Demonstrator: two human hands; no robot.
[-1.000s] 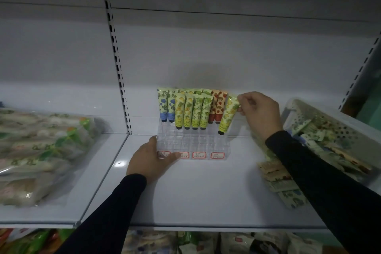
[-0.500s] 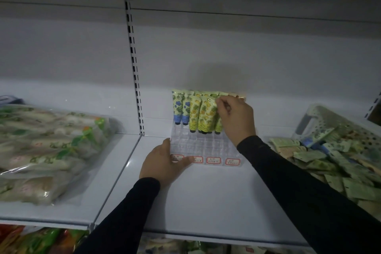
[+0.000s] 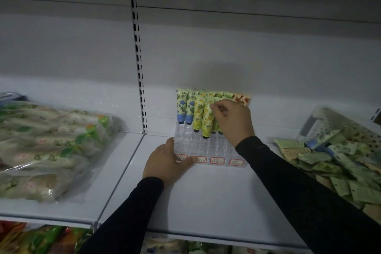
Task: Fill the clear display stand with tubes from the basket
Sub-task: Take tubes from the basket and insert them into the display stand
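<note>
The clear display stand (image 3: 208, 146) sits on the white shelf (image 3: 206, 196) against the back wall, with red-edged labels along its front. Several tubes stand in its rear rows: blue-flowered ones (image 3: 181, 107) at the left, yellow ones, green ones, orange ones at the right. My right hand (image 3: 233, 119) pinches the top of a yellow tube (image 3: 207, 121) whose black cap sits low in a slot of the stand. My left hand (image 3: 167, 161) rests flat on the shelf, its thumb and fingers against the stand's front left corner. The white basket (image 3: 321, 121) at the far right holds many tubes.
Loose green tubes (image 3: 321, 163) spill from the basket across the right of the shelf. A large clear bag of packets (image 3: 45, 146) fills the neighbouring shelf at left. A slotted upright (image 3: 140, 80) divides the two bays. More goods lie on the shelf below.
My right hand carried the yellow tube from the stand's right side leftward and down into the middle of the stand. The left hand stayed at the stand's front corner. The camera view shifted left.
</note>
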